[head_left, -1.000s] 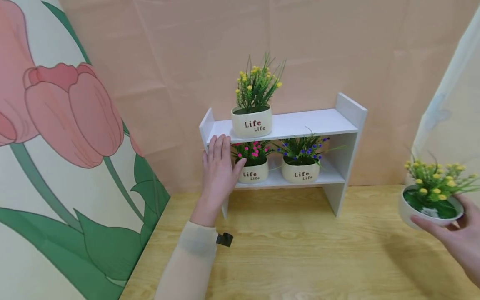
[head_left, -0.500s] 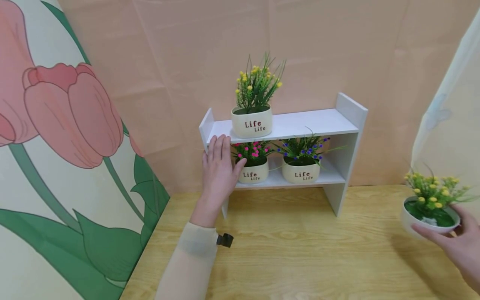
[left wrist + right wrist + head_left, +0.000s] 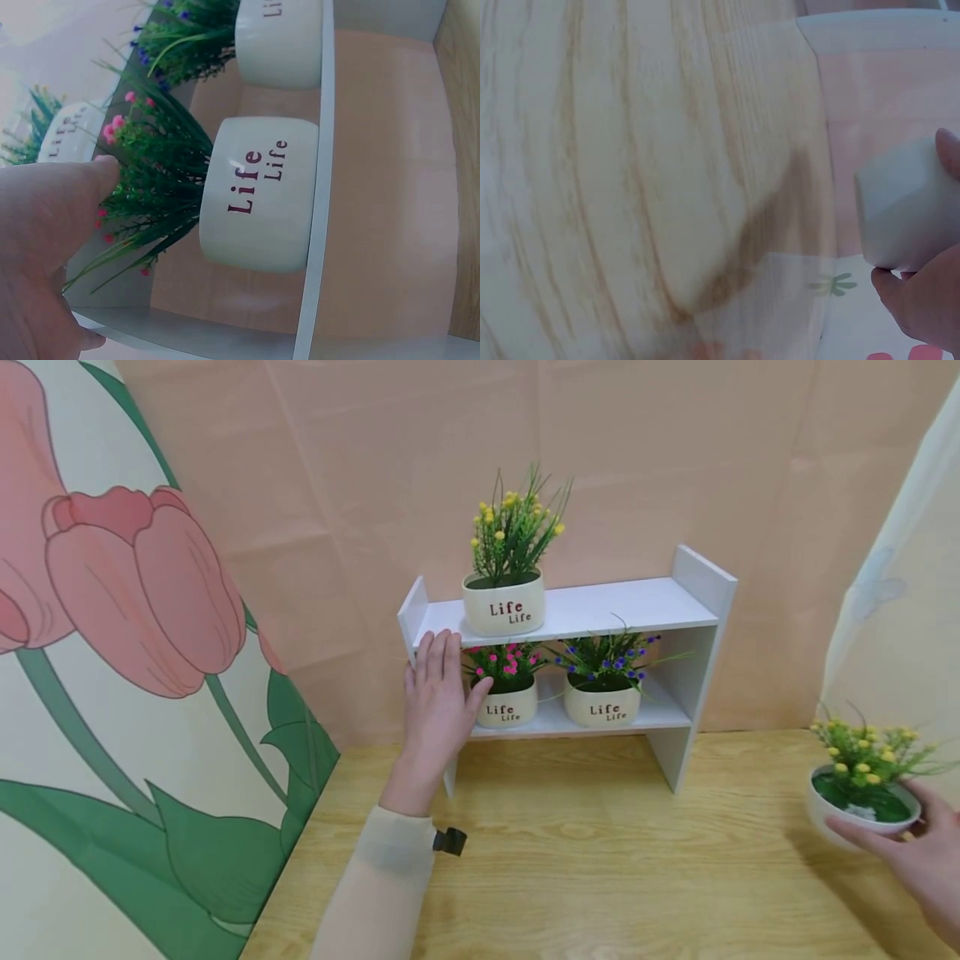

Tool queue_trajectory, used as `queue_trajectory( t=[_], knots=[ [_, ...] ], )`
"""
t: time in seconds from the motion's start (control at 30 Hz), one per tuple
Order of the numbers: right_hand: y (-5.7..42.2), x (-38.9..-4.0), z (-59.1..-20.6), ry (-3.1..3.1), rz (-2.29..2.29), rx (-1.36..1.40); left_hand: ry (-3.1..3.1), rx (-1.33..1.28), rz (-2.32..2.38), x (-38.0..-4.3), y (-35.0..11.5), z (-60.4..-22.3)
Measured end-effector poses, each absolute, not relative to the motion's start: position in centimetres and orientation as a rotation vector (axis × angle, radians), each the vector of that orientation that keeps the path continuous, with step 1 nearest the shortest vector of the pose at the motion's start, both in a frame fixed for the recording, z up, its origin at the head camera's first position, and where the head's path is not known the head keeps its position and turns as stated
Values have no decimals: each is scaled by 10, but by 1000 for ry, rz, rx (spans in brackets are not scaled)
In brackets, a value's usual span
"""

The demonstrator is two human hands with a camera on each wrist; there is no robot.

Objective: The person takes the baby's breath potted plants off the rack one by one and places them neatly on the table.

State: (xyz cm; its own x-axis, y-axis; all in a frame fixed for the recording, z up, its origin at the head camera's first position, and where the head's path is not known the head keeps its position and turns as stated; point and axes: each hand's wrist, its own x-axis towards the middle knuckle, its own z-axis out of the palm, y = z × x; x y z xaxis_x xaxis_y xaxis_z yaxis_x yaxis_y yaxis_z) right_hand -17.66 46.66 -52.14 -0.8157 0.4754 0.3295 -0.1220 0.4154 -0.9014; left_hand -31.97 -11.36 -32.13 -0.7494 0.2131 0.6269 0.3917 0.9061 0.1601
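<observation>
A white two-level shelf (image 3: pixel 600 602) stands on the wooden table (image 3: pixel 585 860) against the back wall. My left hand (image 3: pixel 438 697) rests flat with straight fingers on the shelf's left side panel. Beside it on the lower level is a white "Life" pot with pink flowers (image 3: pixel 507 689) (image 3: pixel 259 195). A blue-flowered pot (image 3: pixel 602 689) stands to its right, and a yellow-flowered pot (image 3: pixel 504 585) is on the top level. At the far right my right hand (image 3: pixel 911 852) grips a white pot with yellow flowers (image 3: pixel 862 785) (image 3: pixel 904 206) low over the table.
A large tulip-painted panel (image 3: pixel 112 652) stands along the table's left side. A pale curtain (image 3: pixel 900 593) hangs at the right. Peach backdrop fills the rear. Bare wood lies in front of the shelf.
My right hand has lowered the yellow-flowered pot toward the table at the far right. The left hand has stayed on the shelf's side.
</observation>
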Motion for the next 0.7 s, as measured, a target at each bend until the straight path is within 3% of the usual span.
queue_trajectory(
  t=[0.7],
  knots=[
    [476, -184, -541, -2157, 1400, -357, -2432, -432, -372, -320, -113, -321]
  ],
)
